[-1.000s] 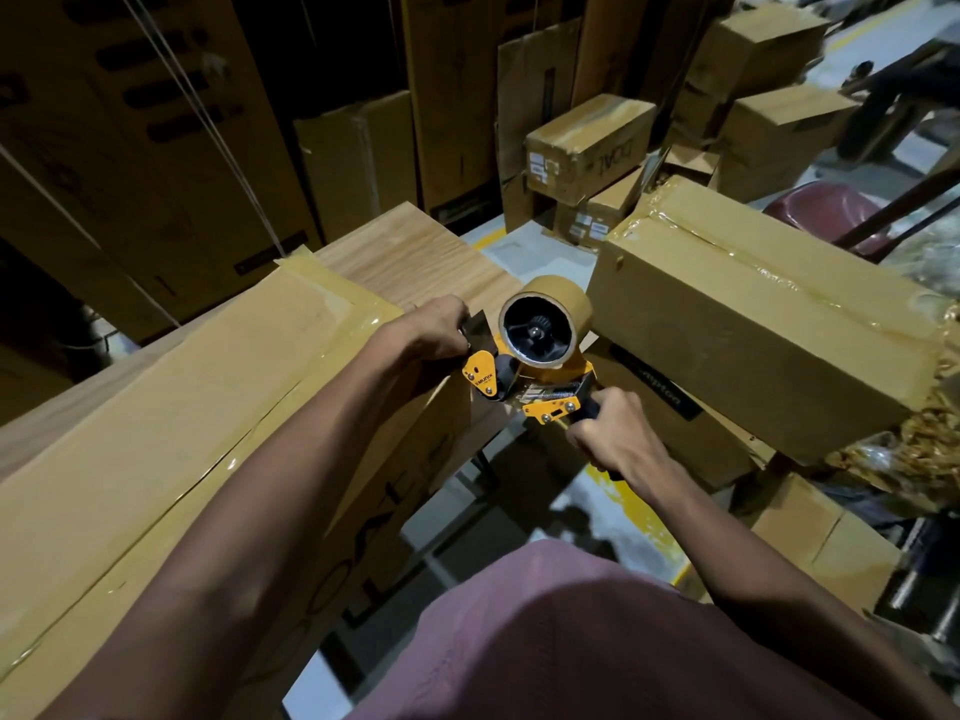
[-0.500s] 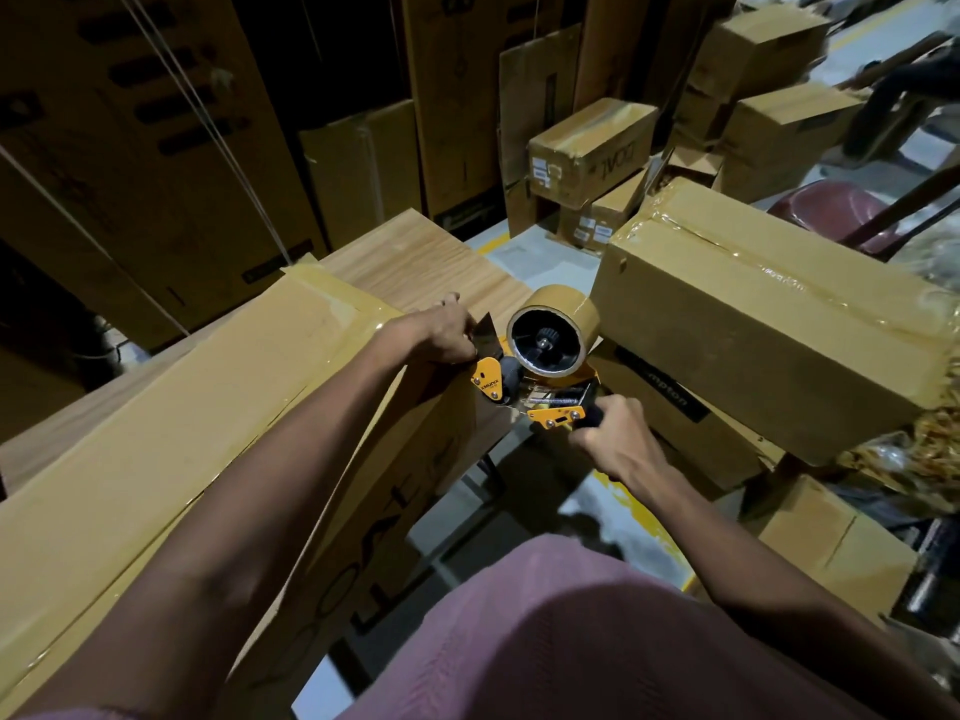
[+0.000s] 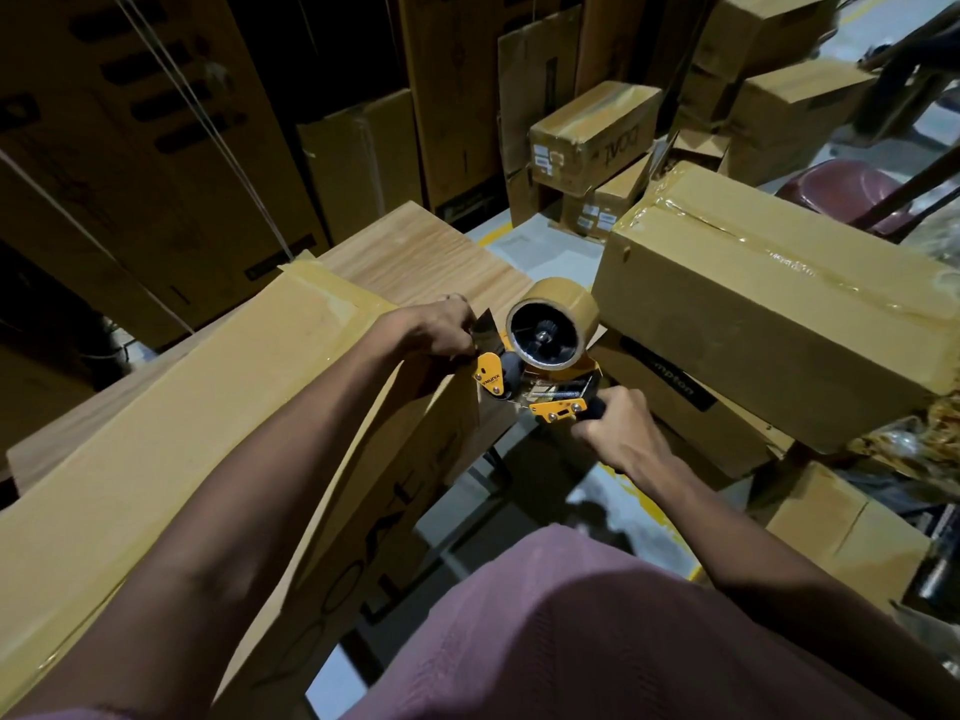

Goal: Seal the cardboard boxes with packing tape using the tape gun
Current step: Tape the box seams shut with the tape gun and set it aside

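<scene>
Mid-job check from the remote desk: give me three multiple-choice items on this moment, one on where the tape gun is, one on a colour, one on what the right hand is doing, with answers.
1. Where is the tape gun?
A. At the end of the long box on the wooden table
B. On the floor
C. On top of the maroon chair

2. What colour is the gun's frame?
A. Blue
B. Orange-yellow
C. Green

3. What is the right hand doing?
A. Hanging idle
B. Resting flat on a box
C. Gripping the gun's handle

Answers:
1. A, the gun sits against the box's end beside the left hand.
2. B, its plates show orange-yellow under the tape roll.
3. C, its fingers are curled round the dark handle.
</scene>
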`<state>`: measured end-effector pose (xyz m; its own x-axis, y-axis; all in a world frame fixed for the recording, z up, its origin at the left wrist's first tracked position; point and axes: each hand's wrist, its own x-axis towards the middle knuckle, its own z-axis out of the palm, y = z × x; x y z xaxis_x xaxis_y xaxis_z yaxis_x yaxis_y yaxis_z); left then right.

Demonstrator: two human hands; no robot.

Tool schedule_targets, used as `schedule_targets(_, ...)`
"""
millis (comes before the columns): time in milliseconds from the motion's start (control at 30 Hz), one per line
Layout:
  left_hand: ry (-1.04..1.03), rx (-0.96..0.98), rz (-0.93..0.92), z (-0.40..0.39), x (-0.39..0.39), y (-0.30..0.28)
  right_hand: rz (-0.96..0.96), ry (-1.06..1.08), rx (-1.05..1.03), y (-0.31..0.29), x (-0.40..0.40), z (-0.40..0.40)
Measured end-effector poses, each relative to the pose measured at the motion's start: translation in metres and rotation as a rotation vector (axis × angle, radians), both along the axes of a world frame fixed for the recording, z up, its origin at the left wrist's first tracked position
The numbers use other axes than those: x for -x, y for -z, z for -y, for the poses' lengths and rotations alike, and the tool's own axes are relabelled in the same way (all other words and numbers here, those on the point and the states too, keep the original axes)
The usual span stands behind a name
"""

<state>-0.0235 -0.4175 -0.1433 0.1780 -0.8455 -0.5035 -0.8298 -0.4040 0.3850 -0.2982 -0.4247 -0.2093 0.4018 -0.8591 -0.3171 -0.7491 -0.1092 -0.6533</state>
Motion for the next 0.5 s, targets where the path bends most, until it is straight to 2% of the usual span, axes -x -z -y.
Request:
schedule_targets(100, 0.059, 0.015, 0.018, 0.001, -0.002, 0.004, -0.143, 0.012, -0.030, 0.011, 0.023, 0.000)
schedule_targets(267, 0.075, 0.045, 0.063, 0.007, -0.004, 0.012, -0.179, 0.175, -0.186, 0.046, 0.060, -0.027)
schedule_targets(367, 0.113, 0.012, 0.094, 0.009, -0.003, 0.018, -0.120, 0.260, -0.184, 0.049, 0.055, -0.020)
schedule_targets(500, 0.157, -0.038, 0.223, 0.005, 0.007, 0.016, 0.096, 0.388, -0.254, 0.046, 0.033, -0.016)
